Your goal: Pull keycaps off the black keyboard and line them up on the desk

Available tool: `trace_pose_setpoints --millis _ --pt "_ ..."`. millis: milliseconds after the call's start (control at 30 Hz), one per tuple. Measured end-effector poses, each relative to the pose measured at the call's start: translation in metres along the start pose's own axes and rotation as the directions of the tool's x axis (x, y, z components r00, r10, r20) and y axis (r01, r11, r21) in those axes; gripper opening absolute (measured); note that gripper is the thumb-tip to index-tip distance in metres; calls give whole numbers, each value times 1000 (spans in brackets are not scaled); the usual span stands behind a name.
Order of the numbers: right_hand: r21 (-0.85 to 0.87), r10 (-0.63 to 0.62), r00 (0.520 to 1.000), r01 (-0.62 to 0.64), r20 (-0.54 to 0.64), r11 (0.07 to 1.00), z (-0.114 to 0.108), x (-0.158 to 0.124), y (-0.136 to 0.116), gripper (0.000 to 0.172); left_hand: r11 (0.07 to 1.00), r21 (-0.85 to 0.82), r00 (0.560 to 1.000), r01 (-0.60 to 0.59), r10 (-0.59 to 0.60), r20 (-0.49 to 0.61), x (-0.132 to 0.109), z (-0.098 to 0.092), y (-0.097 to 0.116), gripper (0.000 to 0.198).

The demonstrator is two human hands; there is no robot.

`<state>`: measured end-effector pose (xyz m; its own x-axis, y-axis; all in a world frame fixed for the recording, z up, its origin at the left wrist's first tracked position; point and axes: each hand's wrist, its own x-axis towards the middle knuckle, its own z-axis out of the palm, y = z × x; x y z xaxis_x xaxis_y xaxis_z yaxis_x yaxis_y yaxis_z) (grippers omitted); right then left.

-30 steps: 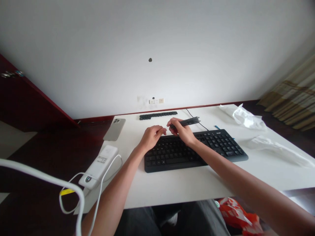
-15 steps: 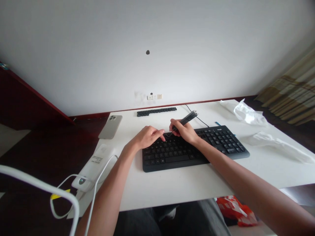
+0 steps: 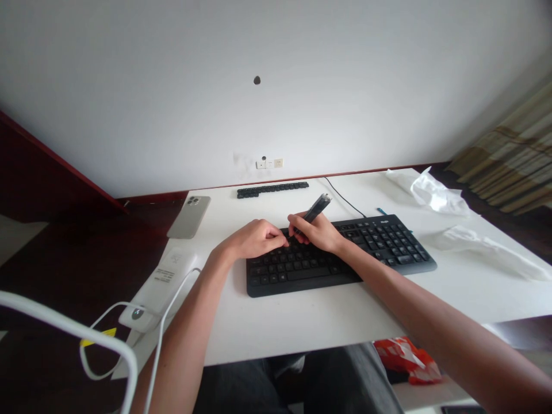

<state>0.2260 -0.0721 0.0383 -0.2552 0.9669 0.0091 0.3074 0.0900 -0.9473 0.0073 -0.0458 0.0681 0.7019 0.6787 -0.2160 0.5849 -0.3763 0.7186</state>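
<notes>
A black keyboard (image 3: 310,275) lies on the white table, its cable running off the back. My right hand (image 3: 317,231) is wrapped round a dark pen-like tool (image 3: 318,208), tip down at the keyboard's upper left keys. Close beside it, my left hand (image 3: 257,238) rests over the keyboard's upper left corner, fingers curled and pressed together near the tool's tip; whatever they hold is too small to name. Behind the keyboard, rows of loose black keycaps (image 3: 273,189) stand lined up near the table's back edge.
At the left edge lie a phone (image 3: 190,217) and a white power strip (image 3: 161,284) with white cables. Crumpled white plastic (image 3: 437,192) and another white wrapper (image 3: 487,247) are on the right. A thin blue item (image 3: 381,211) sits behind the keyboard.
The tool in my right hand is more upright and has shifted left with that hand. My left fingers have drawn closer together beside its tip. The view has tilted slightly.
</notes>
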Motion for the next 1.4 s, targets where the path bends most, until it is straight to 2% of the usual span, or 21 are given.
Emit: trace_pose_setpoints --millis 233,533,667,867,1033,1233,1400 --pt "-36 -2 998 4 61 999 -2 1 1 46 998 -43 994 53 -49 93 -3 -7 1 37" --pt "-116 2 996 8 84 993 -3 -1 -3 48 998 -66 993 24 -16 118 -3 -10 -6 38" --pt "-137 -12 994 26 105 990 -2 -3 -6 51 999 -43 995 -21 26 96 -2 -10 -11 34" --pt "-190 -62 993 81 102 979 0 -5 -7 55 999 42 1000 -13 14 -26 1 -6 -15 30" --pt "-224 -109 988 131 111 966 2 -7 -13 55 1000 18 1000 -18 18 0 2 -4 -15 31" --pt "-325 -187 977 211 103 922 5 -8 -19 45 999 13 999 -50 49 16 2 -5 -14 29" --pt "-291 -204 971 233 128 928 10 -11 -23 44 998 17 998 -60 59 20 -1 -6 -11 27"
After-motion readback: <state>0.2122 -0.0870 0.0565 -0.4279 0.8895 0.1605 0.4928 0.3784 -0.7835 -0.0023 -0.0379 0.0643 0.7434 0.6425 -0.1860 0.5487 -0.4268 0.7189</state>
